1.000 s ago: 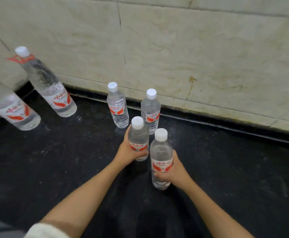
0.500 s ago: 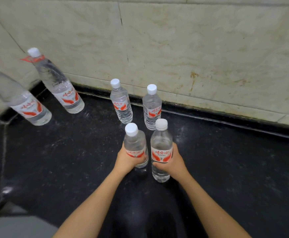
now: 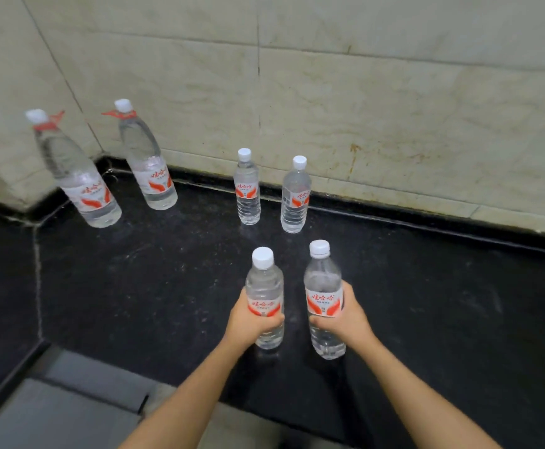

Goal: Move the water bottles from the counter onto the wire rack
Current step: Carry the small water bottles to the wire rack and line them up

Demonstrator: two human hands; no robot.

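Observation:
My left hand (image 3: 248,322) grips a small clear water bottle (image 3: 264,286) with a white cap and red label. My right hand (image 3: 348,315) grips a second small bottle (image 3: 323,280) just beside it. Both bottles are upright over the black counter (image 3: 135,286), near its front edge. Two more small bottles (image 3: 247,186) (image 3: 295,196) stand by the back wall. Two large bottles (image 3: 148,157) (image 3: 76,176) with red neck tags stand in the left corner. No wire rack is in view.
A beige tiled wall (image 3: 394,108) runs behind the counter and turns at the left corner. The counter's front edge (image 3: 37,345) drops to a grey floor (image 3: 54,409) at the lower left.
Both hands have drawn back from the wall with their bottles, which now sit farther from the two small bottles at the back. The view has shifted so both large bottles show fully.

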